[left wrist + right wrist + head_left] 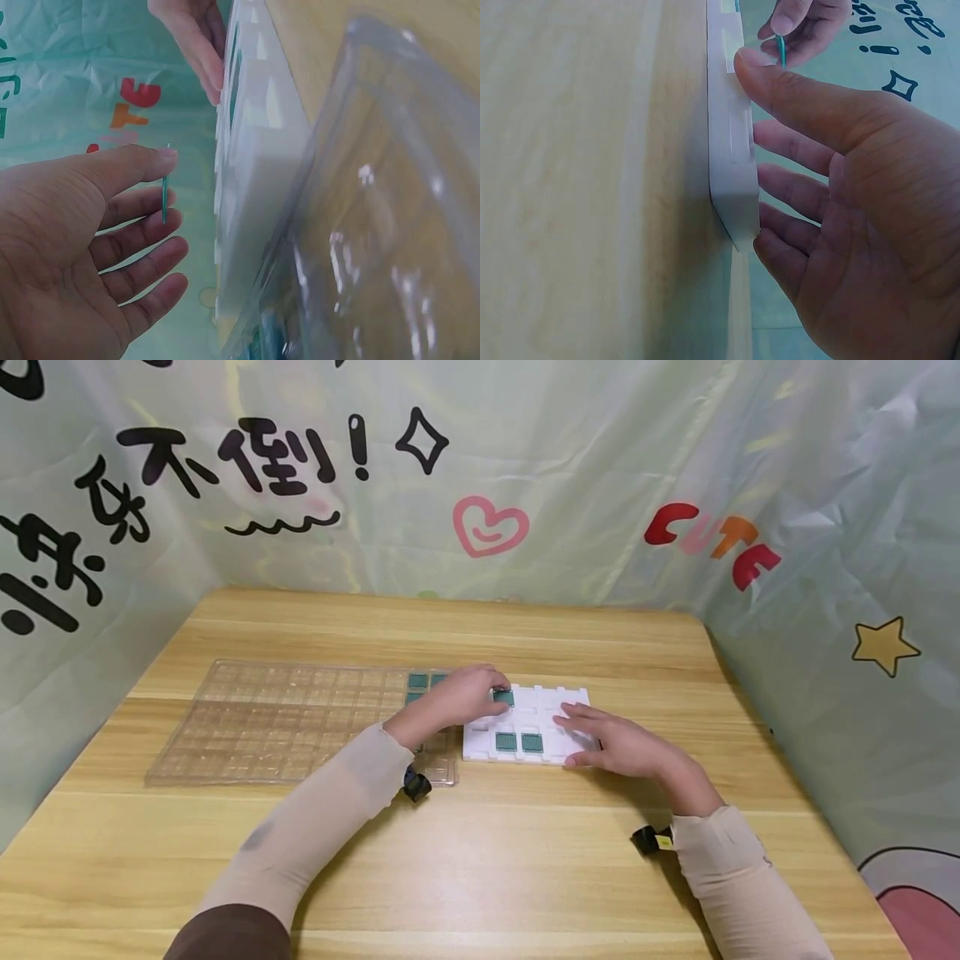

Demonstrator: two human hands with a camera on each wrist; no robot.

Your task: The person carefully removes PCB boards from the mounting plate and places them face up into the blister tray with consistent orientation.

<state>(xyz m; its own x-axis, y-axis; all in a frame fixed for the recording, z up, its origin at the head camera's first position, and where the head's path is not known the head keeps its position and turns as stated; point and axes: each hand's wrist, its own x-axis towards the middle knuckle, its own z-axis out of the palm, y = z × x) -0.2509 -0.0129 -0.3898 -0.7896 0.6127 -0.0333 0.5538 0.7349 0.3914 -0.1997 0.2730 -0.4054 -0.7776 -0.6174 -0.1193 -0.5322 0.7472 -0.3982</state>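
Note:
My left hand (pixel 461 697) pinches a small square green circuit board (pixel 165 199) between thumb and fingers. The board is held on edge to the left wrist camera, a little off the face of the white compartment tray (pixel 553 697). Two more green circuit boards, one (pixel 506 742) beside the other (pixel 532 743), lie in the tray's near row. At the tray's right side is my right hand (pixel 630 746), its fingers spread and loosely bent. Its thumb and fingertips rest on or just over the tray; in the right wrist view nothing is pinched.
A large clear plastic tray (pixel 300 714) with many pockets lies to the left, close against the white tray. Several green boards (pixel 417 680) sit in its right-hand columns, partly hidden by my left arm. A printed cloth (pixel 585 460) hangs behind the wooden table (pixel 480 877).

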